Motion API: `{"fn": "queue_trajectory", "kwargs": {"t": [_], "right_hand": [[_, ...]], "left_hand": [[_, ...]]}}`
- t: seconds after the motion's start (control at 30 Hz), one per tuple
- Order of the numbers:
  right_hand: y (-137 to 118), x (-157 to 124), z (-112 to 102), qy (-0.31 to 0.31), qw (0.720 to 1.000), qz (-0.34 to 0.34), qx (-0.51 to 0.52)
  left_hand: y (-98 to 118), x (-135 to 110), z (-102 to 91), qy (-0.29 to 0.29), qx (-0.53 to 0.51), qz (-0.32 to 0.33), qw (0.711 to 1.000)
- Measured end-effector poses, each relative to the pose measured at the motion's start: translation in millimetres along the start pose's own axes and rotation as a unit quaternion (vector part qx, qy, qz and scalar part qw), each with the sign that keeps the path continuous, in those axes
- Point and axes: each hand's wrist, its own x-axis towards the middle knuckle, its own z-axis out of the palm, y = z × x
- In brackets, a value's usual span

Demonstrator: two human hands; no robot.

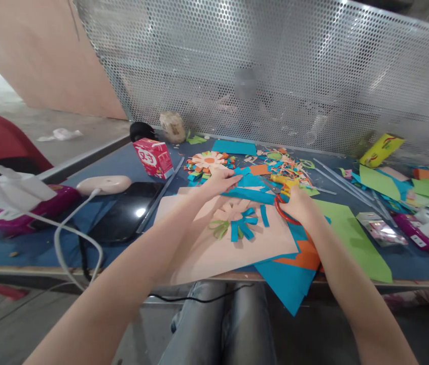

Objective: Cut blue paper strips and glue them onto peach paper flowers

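My left hand is closed, its fingertips pinching a piece of blue paper over the pile. In my right hand is a pair of scissors with a red handle, blades pointing left toward that paper. A yellow object shows right by the scissors; its kind is unclear. Below both hands lies a large pale peach sheet. On it rests a paper flower with peach, blue and green strips, partly looped. A loose blue strip lies beside it.
Behind my hands are a finished-looking layered paper flower and a heap of paper scraps. A phone, a red box and white cables lie left. Green paper and a yellow roll are right.
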Motion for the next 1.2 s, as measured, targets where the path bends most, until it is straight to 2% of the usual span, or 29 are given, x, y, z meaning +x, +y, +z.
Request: {"fn": "queue_trajectory", "kwargs": {"t": [0.1,0.2,0.3,0.5,0.6,0.7,0.77,0.87,0.93,1.03,1.2], "right_hand": [[-5,-5,1,-0.006,0.999,-0.021,0.031],[-7,-8,0,0.013,0.999,-0.007,0.052],[-8,-9,-2,0.008,0.999,0.002,0.043],[-8,-17,-12,-0.100,0.992,-0.065,-0.033],[-9,-20,-17,-0.118,0.987,-0.094,-0.047],[-10,-21,-19,-0.102,0.990,-0.090,-0.043],[-11,-22,-19,-0.095,0.991,-0.087,-0.039],[-10,-21,-18,-0.087,0.990,-0.113,-0.018],[-8,-20,-18,-0.051,0.991,-0.122,0.006],[-5,-14,-18,0.009,0.995,-0.104,-0.002],[1,-3,-17,0.039,0.995,-0.097,0.003]], "left_hand": [[-5,2,-2.2,0.005,0.071,0.060,0.996],[-9,3,-6.0,0.026,0.166,0.129,0.977],[-11,3,-7.9,0.032,0.207,0.150,0.966],[-10,2,-5.5,0.032,0.212,0.122,0.969],[-10,3,-5.4,0.020,0.191,0.084,0.978],[-8,2,-7.1,-0.031,0.147,0.056,0.987],[-6,2,-8.7,-0.042,0.135,0.055,0.988],[-3,0,-10.3,-0.035,0.111,0.046,0.992],[-2,0,-10.0,-0.034,0.069,0.033,0.996],[-3,-1,-8.6,-0.032,0.007,-0.001,0.999],[-4,-1,-9.3,0.002,0.000,0.000,1.000]]}}
